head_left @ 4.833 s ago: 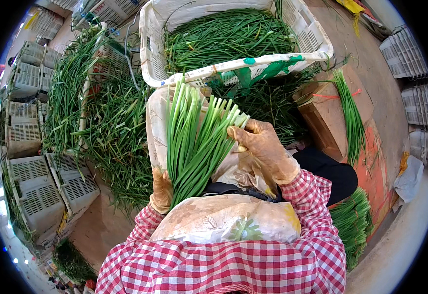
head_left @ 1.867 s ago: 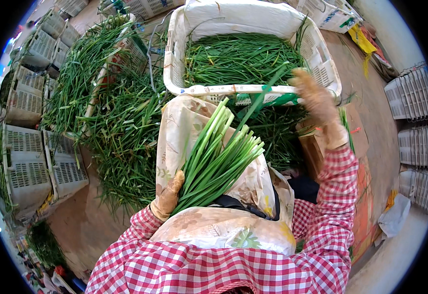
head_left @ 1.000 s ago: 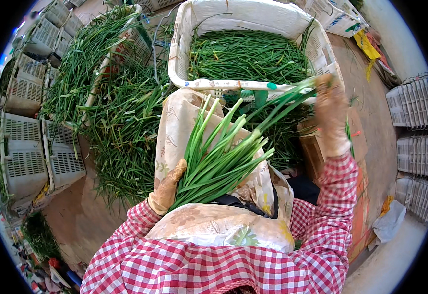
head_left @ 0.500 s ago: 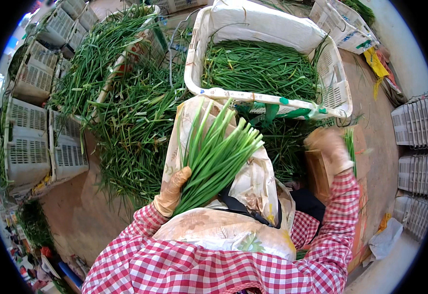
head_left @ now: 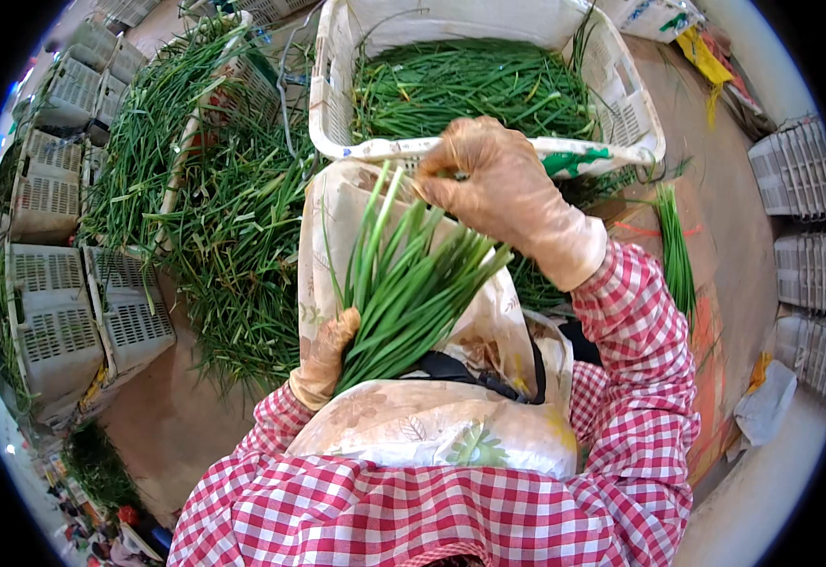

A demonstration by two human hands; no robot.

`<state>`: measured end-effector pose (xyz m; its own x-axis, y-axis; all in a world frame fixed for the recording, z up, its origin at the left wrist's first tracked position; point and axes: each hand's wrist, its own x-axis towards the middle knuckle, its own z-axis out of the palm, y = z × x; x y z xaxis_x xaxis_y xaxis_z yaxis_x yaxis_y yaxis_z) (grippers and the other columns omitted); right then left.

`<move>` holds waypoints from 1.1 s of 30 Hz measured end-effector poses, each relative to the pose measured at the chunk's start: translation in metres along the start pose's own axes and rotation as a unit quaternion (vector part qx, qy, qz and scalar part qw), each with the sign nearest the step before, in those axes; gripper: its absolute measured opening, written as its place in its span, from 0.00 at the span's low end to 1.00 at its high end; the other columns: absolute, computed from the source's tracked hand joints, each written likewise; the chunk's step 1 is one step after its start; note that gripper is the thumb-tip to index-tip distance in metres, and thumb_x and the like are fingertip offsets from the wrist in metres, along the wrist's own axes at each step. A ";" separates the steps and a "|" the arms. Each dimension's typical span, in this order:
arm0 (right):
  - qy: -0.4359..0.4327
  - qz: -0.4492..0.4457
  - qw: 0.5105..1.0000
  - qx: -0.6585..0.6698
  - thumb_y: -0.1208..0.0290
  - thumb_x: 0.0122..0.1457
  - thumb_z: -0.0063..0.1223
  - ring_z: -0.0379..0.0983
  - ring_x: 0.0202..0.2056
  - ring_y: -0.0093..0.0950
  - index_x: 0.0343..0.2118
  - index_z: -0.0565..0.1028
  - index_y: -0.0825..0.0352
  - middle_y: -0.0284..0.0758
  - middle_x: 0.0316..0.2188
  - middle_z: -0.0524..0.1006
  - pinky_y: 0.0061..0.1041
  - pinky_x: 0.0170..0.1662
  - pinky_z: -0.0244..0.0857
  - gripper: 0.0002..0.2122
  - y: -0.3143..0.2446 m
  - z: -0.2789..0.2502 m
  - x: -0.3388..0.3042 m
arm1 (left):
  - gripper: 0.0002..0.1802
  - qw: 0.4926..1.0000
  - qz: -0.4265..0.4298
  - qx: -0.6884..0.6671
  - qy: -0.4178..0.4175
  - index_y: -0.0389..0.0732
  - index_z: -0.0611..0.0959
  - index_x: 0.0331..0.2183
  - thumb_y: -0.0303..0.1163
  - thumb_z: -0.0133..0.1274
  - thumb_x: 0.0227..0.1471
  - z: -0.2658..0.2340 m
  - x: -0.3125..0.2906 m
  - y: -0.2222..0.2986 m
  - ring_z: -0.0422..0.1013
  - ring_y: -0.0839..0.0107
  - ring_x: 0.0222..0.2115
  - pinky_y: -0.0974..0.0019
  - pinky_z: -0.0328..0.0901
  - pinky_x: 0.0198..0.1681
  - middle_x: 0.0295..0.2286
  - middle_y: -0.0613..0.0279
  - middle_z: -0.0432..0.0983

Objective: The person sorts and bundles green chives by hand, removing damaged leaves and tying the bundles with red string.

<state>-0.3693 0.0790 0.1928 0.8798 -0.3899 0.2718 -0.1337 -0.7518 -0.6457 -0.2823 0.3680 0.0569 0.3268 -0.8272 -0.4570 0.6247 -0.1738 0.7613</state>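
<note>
My left hand [head_left: 326,354], in a pale, stained glove, is wrapped around the lower part of a bunch of green garlic chives [head_left: 413,293]. The bunch slants up and away over my lap, its pale cut ends fanned out at the top. Above those ends, my gloved right hand [head_left: 503,194] is bent over, thumb and forefinger pinched at the tip of a stalk. Its other fingers are curled and partly hidden. Under the bunch lies a stained, leaf-patterned apron [head_left: 375,425].
A white crate [head_left: 489,146] of chives stands ahead. Loose chives [head_left: 243,255] heap up at the left beside another full crate [head_left: 181,170]. On the right, a neat chive bundle [head_left: 675,250] lies near red string. Stacked crates [head_left: 54,302] line the left; more crates [head_left: 796,170] stand far right.
My right hand has swung from the right side over to the top of the bunch and pinched there. The left hand keeps its hold. The view has shifted slightly.
</note>
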 end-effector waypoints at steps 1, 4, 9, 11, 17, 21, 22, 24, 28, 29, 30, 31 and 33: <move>0.012 -0.003 0.999 0.036 0.64 0.47 0.58 0.72 0.32 0.34 0.27 0.79 0.64 0.38 0.25 0.75 0.30 0.38 0.65 0.09 0.006 0.007 0.000 | 0.28 0.994 -0.052 -0.096 -0.008 0.36 0.73 0.49 0.47 0.51 0.54 0.013 0.000 0.010 0.69 0.72 0.43 0.70 0.64 0.47 0.44 0.61 0.72; -0.073 0.108 0.985 0.114 0.63 0.52 0.55 0.72 0.35 0.31 0.31 0.77 0.68 0.37 0.27 0.75 0.30 0.40 0.65 0.11 0.004 0.006 0.000 | 0.39 0.992 -0.030 -0.127 0.000 0.36 0.66 0.54 0.56 0.50 0.51 0.021 -0.003 0.011 0.68 0.65 0.48 0.62 0.61 0.54 0.49 0.55 0.69; 0.018 0.125 0.850 0.511 0.65 0.58 0.50 0.69 0.38 0.27 0.30 0.74 0.67 0.33 0.30 0.73 0.32 0.44 0.64 0.10 0.028 -0.010 -0.013 | 0.52 0.975 -0.065 -0.198 -0.071 0.37 0.60 0.58 0.70 0.42 0.45 0.017 0.000 0.008 0.65 0.62 0.51 0.59 0.62 0.54 0.51 0.51 0.66; 0.164 0.039 0.740 0.652 0.70 0.59 0.46 0.67 0.33 0.25 0.30 0.72 0.68 0.33 0.28 0.69 0.31 0.42 0.69 0.07 0.037 -0.023 -0.022 | 0.54 0.972 -0.059 -0.218 -0.061 0.37 0.64 0.55 0.74 0.42 0.40 0.029 0.002 0.016 0.74 0.60 0.39 0.64 0.74 0.33 0.46 0.49 0.72; 0.111 0.157 0.911 0.365 0.59 0.62 0.46 0.68 0.27 0.16 0.38 0.75 0.67 0.30 0.27 0.76 0.17 0.30 0.63 0.15 0.034 -0.030 -0.080 | 0.54 0.962 -0.019 -0.241 -0.130 0.39 0.63 0.57 0.73 0.45 0.40 0.023 0.003 0.022 0.75 0.64 0.33 0.66 0.72 0.28 0.42 0.47 0.74; 0.123 0.255 0.842 0.460 0.68 0.56 0.56 0.71 0.29 0.15 0.45 0.74 0.68 0.31 0.34 0.78 0.12 0.31 0.65 0.15 -0.017 0.010 -0.103 | 0.52 0.976 0.000 -0.174 -0.128 0.41 0.62 0.57 0.71 0.46 0.42 0.027 0.008 0.027 0.74 0.63 0.37 0.62 0.72 0.35 0.46 0.50 0.71; 0.153 0.195 0.904 0.348 0.66 0.53 0.59 0.72 0.33 0.19 0.44 0.74 0.66 0.33 0.37 0.77 0.16 0.35 0.66 0.16 -0.021 0.014 -0.098 | 0.52 0.979 0.006 -0.160 -0.125 0.41 0.61 0.58 0.70 0.47 0.42 0.031 0.010 0.029 0.73 0.63 0.39 0.61 0.71 0.37 0.47 0.51 0.70; 0.138 0.073 0.985 0.068 0.62 0.47 0.63 0.69 0.41 0.28 0.43 0.75 0.63 0.36 0.42 0.74 0.26 0.43 0.63 0.19 -0.024 0.012 -0.082 | 0.53 0.977 -0.007 -0.180 -0.109 0.41 0.57 0.59 0.71 0.44 0.43 0.057 0.001 0.042 0.67 0.61 0.48 0.59 0.65 0.48 0.53 0.50 0.63; 0.037 0.044 0.994 -0.095 0.57 0.43 0.63 0.62 0.49 0.35 0.41 0.76 0.55 0.33 0.45 0.72 0.39 0.51 0.50 0.20 -0.020 0.013 -0.078 | 0.49 0.977 0.025 -0.178 -0.111 0.39 0.60 0.58 0.61 0.55 0.43 0.044 -0.006 0.032 0.67 0.61 0.49 0.59 0.64 0.52 0.51 0.52 0.66; 0.038 0.054 0.994 -0.091 0.57 0.44 0.62 0.62 0.50 0.35 0.41 0.76 0.55 0.32 0.45 0.72 0.39 0.53 0.48 0.19 -0.018 0.013 -0.079 | 0.50 0.983 0.054 -0.146 -0.099 0.37 0.60 0.57 0.60 0.56 0.43 0.044 -0.006 0.031 0.67 0.61 0.49 0.59 0.64 0.52 0.51 0.52 0.66; 0.044 0.061 0.994 -0.084 0.57 0.44 0.61 0.61 0.50 0.35 0.39 0.77 0.55 0.31 0.44 0.72 0.40 0.54 0.46 0.17 -0.020 0.013 -0.078 | 0.49 0.982 0.057 -0.153 -0.098 0.34 0.61 0.56 0.59 0.57 0.43 0.045 -0.006 0.030 0.67 0.61 0.49 0.60 0.65 0.51 0.51 0.50 0.66; 0.050 0.067 0.994 -0.072 0.57 0.45 0.60 0.61 0.50 0.34 0.38 0.77 0.55 0.31 0.44 0.72 0.40 0.56 0.43 0.16 -0.022 0.016 -0.077 | 0.49 0.983 0.053 -0.144 -0.096 0.34 0.62 0.56 0.60 0.57 0.43 0.044 -0.008 0.031 0.67 0.62 0.49 0.60 0.65 0.51 0.51 0.50 0.66; 0.048 0.063 0.995 -0.068 0.58 0.45 0.61 0.62 0.51 0.33 0.35 0.78 0.55 0.30 0.43 0.73 0.40 0.57 0.42 0.14 -0.021 0.021 -0.077 | 0.49 0.987 0.045 -0.127 -0.093 0.35 0.62 0.56 0.61 0.55 0.43 0.040 -0.010 0.032 0.67 0.62 0.49 0.60 0.65 0.51 0.51 0.51 0.66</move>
<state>-0.4246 0.1357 0.1710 0.8055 -0.5293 0.2663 -0.3065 -0.7568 -0.5773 -0.2938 0.3496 0.1047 0.2682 -0.9208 -0.2832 0.7648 0.0248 0.6438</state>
